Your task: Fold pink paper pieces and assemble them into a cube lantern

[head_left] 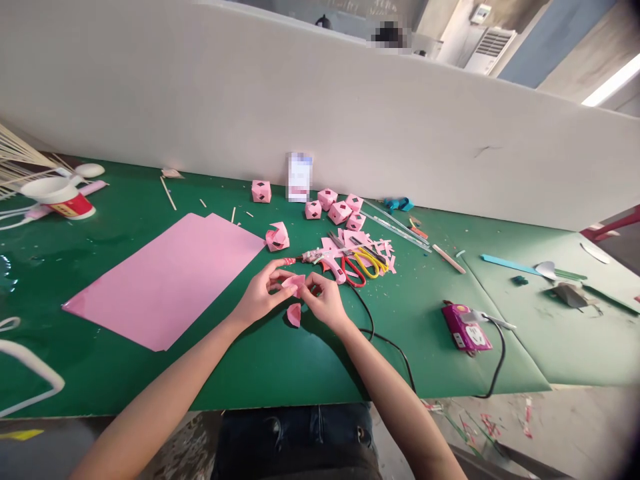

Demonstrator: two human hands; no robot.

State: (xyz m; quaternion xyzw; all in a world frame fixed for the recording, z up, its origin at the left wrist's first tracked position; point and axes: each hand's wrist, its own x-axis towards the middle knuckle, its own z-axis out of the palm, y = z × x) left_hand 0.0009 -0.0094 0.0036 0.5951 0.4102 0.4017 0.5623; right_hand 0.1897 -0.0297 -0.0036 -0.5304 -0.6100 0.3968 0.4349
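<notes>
My left hand [260,293] and my right hand [325,300] meet over the green table [150,360], both pinching a small folded piece of pink paper [295,283] between thumbs and fingertips. A second folded pink piece [294,314] lies on the table just below them. A large pink paper sheet [170,277] lies flat to the left of my left hand.
Several finished pink paper cubes [340,210] stand near the white partition [320,120], one apart [261,191], and a half-open one [277,237]. Scissors [363,263], a pink glue gun [325,260] with black cord, paper scraps, a magenta device [464,327] and a cup [63,197] also sit here.
</notes>
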